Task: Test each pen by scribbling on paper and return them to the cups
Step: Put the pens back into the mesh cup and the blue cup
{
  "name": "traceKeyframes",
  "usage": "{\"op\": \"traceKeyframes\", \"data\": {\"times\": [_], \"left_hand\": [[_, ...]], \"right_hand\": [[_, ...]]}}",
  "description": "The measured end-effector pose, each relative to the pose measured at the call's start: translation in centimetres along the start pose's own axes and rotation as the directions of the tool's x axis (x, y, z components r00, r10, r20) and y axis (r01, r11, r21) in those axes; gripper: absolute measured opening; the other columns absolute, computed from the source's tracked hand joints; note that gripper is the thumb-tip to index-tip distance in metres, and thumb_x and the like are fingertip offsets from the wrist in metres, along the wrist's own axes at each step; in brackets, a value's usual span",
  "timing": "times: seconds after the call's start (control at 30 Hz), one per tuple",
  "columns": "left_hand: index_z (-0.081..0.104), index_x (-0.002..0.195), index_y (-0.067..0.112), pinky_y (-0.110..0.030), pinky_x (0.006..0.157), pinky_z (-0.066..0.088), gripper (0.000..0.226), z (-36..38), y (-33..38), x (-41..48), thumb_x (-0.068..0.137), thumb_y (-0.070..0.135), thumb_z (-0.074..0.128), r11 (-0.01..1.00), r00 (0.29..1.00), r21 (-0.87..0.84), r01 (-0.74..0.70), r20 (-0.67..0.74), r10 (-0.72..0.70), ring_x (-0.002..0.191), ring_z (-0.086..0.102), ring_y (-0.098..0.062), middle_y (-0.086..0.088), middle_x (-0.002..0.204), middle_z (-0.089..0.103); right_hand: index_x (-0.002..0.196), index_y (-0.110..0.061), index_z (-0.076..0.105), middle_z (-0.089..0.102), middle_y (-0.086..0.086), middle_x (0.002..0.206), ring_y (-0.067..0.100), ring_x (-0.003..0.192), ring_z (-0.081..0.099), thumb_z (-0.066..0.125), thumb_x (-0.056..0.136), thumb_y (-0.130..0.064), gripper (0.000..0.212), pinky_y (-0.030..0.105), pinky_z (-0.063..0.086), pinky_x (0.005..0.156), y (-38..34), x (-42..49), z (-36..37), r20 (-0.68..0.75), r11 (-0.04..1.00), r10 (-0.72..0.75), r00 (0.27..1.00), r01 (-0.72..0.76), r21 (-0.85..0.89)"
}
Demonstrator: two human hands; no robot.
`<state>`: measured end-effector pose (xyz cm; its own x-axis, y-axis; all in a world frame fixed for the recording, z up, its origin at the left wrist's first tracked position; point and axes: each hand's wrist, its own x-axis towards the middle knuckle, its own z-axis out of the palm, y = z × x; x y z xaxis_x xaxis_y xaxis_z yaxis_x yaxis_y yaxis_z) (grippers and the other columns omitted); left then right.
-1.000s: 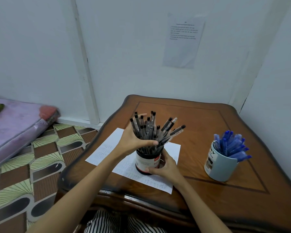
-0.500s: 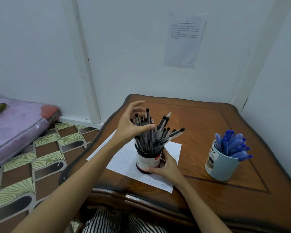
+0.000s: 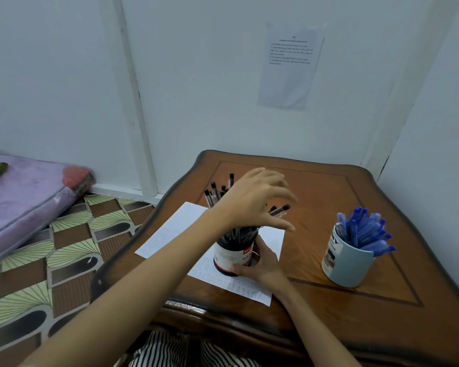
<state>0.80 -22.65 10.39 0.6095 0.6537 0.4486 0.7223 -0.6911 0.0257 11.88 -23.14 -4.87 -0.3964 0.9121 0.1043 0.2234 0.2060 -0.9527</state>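
Arching over the black pens [image 3: 214, 195], left hand [image 3: 251, 201], fingers [image 3: 285, 194] spread; right hand [image 3: 264, 266] fingers curled round their cup [image 3: 227, 256].

2 cups on the tabletop [image 3: 316, 186]: dark cup [image 3: 232, 256] near centre, light blue mug [image 3: 346, 263] right. 1 paper sheet [image 3: 175, 229] under the dark cup, 1 printed sheet [image 3: 289, 64] on the far wall. 2 bunches, black pens [image 3: 214, 194] and blue pens [image 3: 363, 231], too dense to count. 1 mattress [image 3: 24, 192] left.

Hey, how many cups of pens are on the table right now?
2. A dark cup of black pens stands on the paper, gripped by the right hand; a pale blue cup of blue pens stands to its right, directly on the table.
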Motion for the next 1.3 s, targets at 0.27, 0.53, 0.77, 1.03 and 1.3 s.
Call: {"op": "traceKeyframes", "data": {"times": [0.27,0.53,0.77,1.03,1.3], "left_hand": [[0.04,0.139,0.023,-0.023,0.058,0.039,0.056,-0.2,-0.2,0.2,0.086,0.016,0.057,0.951,0.951,-0.008,0.309,0.026,-0.309,0.077,0.05,-0.015,-0.001,0.122,0.047],[0.07,0.077,0.015,-0.016,0.056,0.036,0.008,-1.2,-0.2,0.9,0.075,0.019,0.076,0.919,0.906,-0.156,0.361,0.291,-0.307,0.063,0.049,-0.004,0.004,0.078,0.058],[0.056,0.089,0.015,-0.022,0.065,0.045,0.031,-1.1,-1.4,-0.4,0.072,-0.004,0.073,0.84,0.94,-0.427,0.336,0.095,-0.328,0.068,0.056,-0.004,0.001,0.08,0.063],[0.062,0.105,0.014,-0.019,0.06,0.047,0.042,-1.0,-1.1,-0.2,0.072,-0.011,0.062,0.807,0.891,-0.506,0.306,-0.147,-0.43,0.06,0.054,-0.009,0.006,0.078,0.06],[0.072,0.076,0.013,-0.019,0.052,0.038,0.027,-2.4,-0.1,0.8,0.09,0.034,0.061,0.894,0.888,-0.087,0.439,0.192,-0.418,0.055,0.054,-0.008,0.001,0.064,0.064]], "right_hand": [[0.121,-0.038,0.037,0.05,-0.026,0.115,-0.021,0.1,0.051,0.082,0.07,-0.009,0.073,0.004,0.043,0.079,0.0,-0.1,-0.1,0.008,0.999,-0.03,1.0,0.03,0.026],[0.121,-0.038,0.039,0.054,-0.023,0.116,-0.016,0.104,0.052,0.083,0.069,-0.01,0.074,0.008,0.045,0.081,0.3,0.0,-0.1,0.001,0.999,-0.032,0.999,0.032,0.016],[0.124,-0.038,0.04,0.056,-0.018,0.121,-0.004,0.111,0.054,0.085,0.067,-0.016,0.076,0.013,0.047,0.086,0.3,0.1,-0.1,-0.003,0.999,-0.041,0.999,0.041,0.003],[0.124,-0.034,0.042,0.056,-0.02,0.117,-0.016,0.103,0.053,0.086,0.065,-0.013,0.076,0.008,0.046,0.08,0.4,0.1,-0.2,-0.008,0.999,-0.027,1.0,0.027,0.028],[0.123,-0.033,0.046,0.054,-0.007,0.126,0.002,0.111,0.054,0.089,0.06,-0.016,0.079,0.017,0.049,0.085,0.7,0.2,-0.1,-0.089,0.999,-0.037,0.995,0.04,0.031]]}}
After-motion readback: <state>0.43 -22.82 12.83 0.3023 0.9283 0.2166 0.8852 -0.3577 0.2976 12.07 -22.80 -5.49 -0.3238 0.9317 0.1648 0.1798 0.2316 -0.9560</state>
